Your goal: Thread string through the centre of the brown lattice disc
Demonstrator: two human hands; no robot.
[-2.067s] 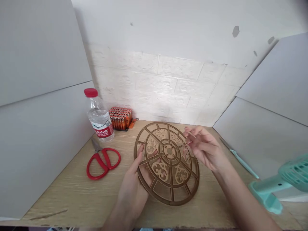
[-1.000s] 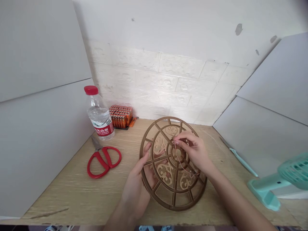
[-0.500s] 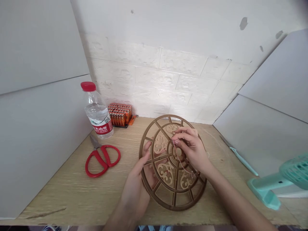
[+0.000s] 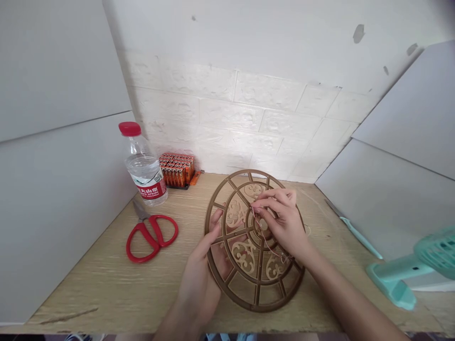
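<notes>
A round brown openwork frame point(image 4: 261, 286) with spokes and gold scroll panels is held tilted above the table. My left hand point(image 4: 202, 270) grips its left rim, thumb in front and fingers showing through the openings behind. Near the hub, my right hand point(image 4: 280, 218) pinches a thin pinkish wire point(image 4: 263, 233) between thumb and forefinger. The wire runs down across the frame to a small tangle at the lower right. A pale loop of it pokes out beyond the right rim. Whether the wire's end passes through the frame is hidden by the fingertips.
Red-handled scissors point(image 4: 152, 237) lie left of the frame. Behind them stand a water bottle point(image 4: 145, 170) and a block of orange batteries point(image 4: 177, 170). At right are a teal-handled knife point(image 4: 360, 237) against the side panel and a teal fan point(image 4: 394, 279). A white brick-patterned wall closes the back.
My right hand's pinching fingertips have shifted slightly left and up near the hub, drawing the wire with them. My left hand keeps its hold on the rim.
</notes>
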